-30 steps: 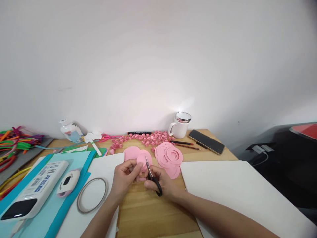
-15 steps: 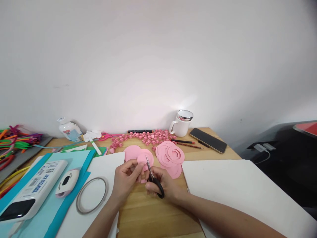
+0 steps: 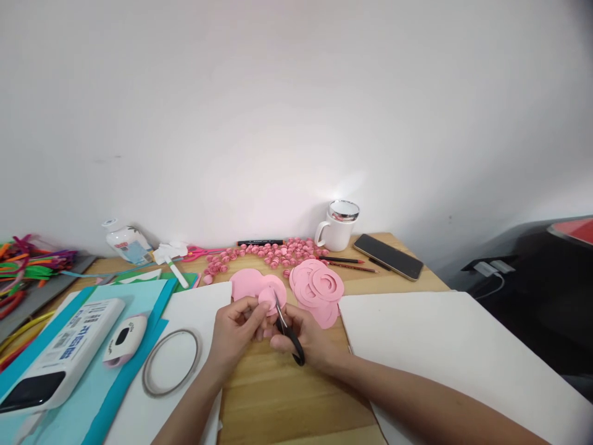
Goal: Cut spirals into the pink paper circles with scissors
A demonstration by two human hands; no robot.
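Observation:
Between thumb and fingers, my left hand [image 3: 239,324] pinches a small pink paper disc [image 3: 265,298]. My right hand [image 3: 306,337] is closed on black-handled scissors [image 3: 291,337], whose blades meet the paper's right edge. Behind the pinched piece lie larger pink paper circles [image 3: 244,283]. A pile of pink paper spirals [image 3: 319,290] sits just beyond my right hand. Farther back, many small rolled pink paper coils [image 3: 278,253] are scattered over the wooden table [image 3: 296,402].
A white mug [image 3: 340,227], pencils [image 3: 349,266] and a phone [image 3: 389,256] stand or lie at the back right. On the left are a tape roll [image 3: 147,364], teal paper [image 3: 152,340] and a white bottle [image 3: 127,241]. A white sheet [image 3: 440,352] lies under my right forearm.
The scissors have shifted slightly against the pink paper, and the pinched piece looks smaller or turned. My head view has moved a little, while both hands stay nearly in place.

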